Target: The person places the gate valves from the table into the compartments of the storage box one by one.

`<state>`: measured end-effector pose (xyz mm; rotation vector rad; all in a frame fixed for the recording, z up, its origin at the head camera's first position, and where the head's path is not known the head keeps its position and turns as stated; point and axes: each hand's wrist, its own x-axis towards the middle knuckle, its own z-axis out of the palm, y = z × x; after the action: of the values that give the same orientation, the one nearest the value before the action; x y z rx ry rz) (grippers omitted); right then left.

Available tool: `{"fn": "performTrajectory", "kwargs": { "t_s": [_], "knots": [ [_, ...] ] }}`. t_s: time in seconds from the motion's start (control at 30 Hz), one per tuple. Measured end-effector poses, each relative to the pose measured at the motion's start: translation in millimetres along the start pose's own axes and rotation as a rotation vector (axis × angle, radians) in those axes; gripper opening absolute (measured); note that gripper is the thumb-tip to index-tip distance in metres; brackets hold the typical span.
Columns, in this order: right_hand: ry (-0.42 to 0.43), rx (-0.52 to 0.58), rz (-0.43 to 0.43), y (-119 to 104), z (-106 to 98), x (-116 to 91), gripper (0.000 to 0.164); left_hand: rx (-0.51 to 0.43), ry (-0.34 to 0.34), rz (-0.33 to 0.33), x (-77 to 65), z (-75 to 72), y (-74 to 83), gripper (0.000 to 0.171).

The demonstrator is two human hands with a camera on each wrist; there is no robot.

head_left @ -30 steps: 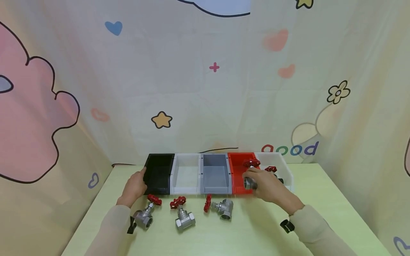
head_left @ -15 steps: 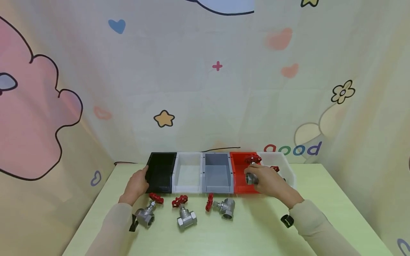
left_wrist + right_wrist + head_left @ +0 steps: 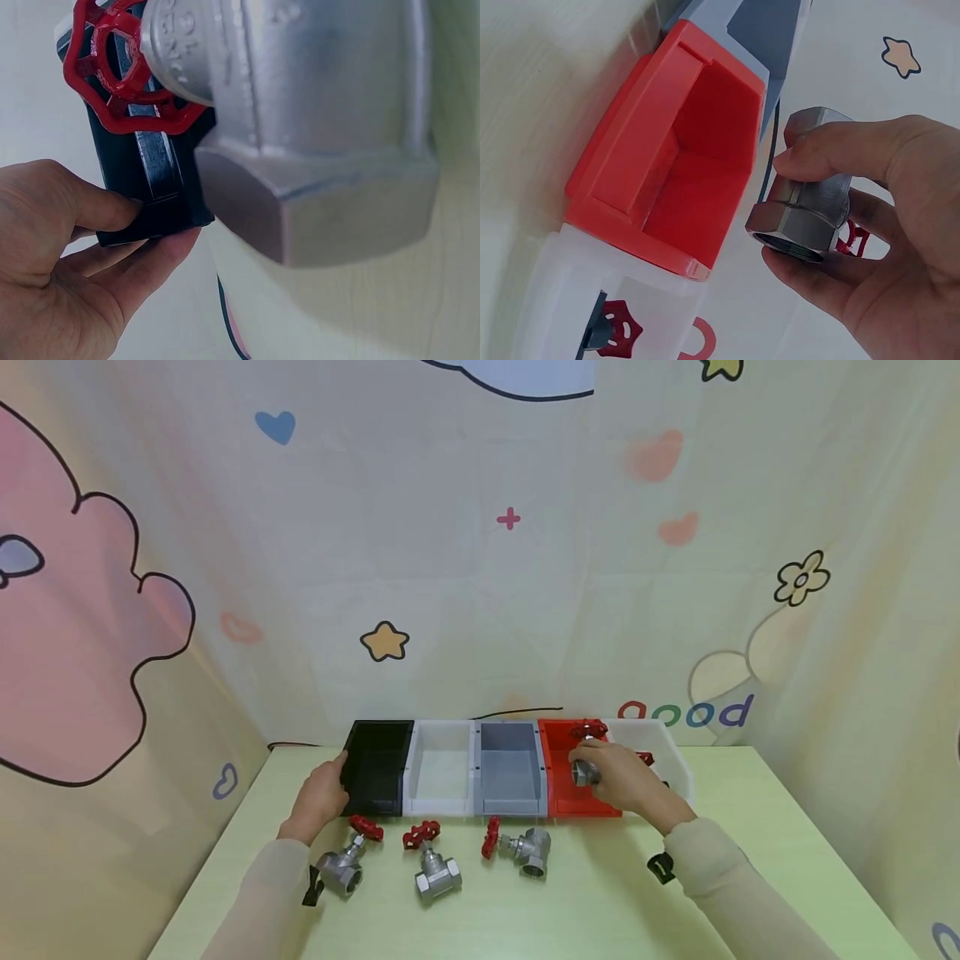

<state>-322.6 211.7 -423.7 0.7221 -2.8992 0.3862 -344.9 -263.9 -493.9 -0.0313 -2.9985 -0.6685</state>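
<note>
My right hand (image 3: 626, 777) grips a metal gate valve (image 3: 584, 773) by its body, holding it above the red bin (image 3: 585, 807). Thumb and fingers wrap the valve (image 3: 799, 217) in the right wrist view, and most of its red handwheel is hidden there. My left hand (image 3: 318, 797) holds the outer side of the black bin (image 3: 378, 806), thumb against its wall and fingers below in the left wrist view. Three more valves with red handwheels lie before the bins: a left valve (image 3: 342, 870), a middle valve (image 3: 437, 874) and a right valve (image 3: 530, 852).
A white bin (image 3: 437, 807) and a grey bin (image 3: 510, 807) sit between the black and red ones. The rightmost white bin (image 3: 681, 772) contains a valve with a red handwheel (image 3: 620, 330). A printed curtain (image 3: 450, 568) hangs behind the table (image 3: 480, 927).
The right hand and its valve have shifted slightly left over the red bin. The left hand stays on the black bin. The head view has moved a little.
</note>
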Motion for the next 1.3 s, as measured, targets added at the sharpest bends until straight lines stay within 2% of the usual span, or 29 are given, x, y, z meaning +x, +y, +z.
{"fn": "performTrajectory", "kwargs": {
  "t_s": [0.37, 0.8, 0.97, 1.3],
  "knots": [
    [-0.016, 0.005, 0.013, 12, 14, 10, 0.048, -0.016, -0.005, 0.001, -1.2, 1.5, -0.5, 0.071],
    [-0.058, 0.072, 0.079, 19, 30, 21, 0.052, -0.015, -0.01, 0.011, 0.7, 2.4, 1.5, 0.072],
    [-0.052, 0.076, 0.074, 24, 41, 27, 0.05, -0.007, 0.0, 0.002, 0.3, 2.2, 1.1, 0.072],
    [-0.083, 0.068, 0.118, 28, 55, 37, 0.05, -0.001, 0.002, 0.005, -1.0, 0.8, 0.9, 0.072]
  ]
}}
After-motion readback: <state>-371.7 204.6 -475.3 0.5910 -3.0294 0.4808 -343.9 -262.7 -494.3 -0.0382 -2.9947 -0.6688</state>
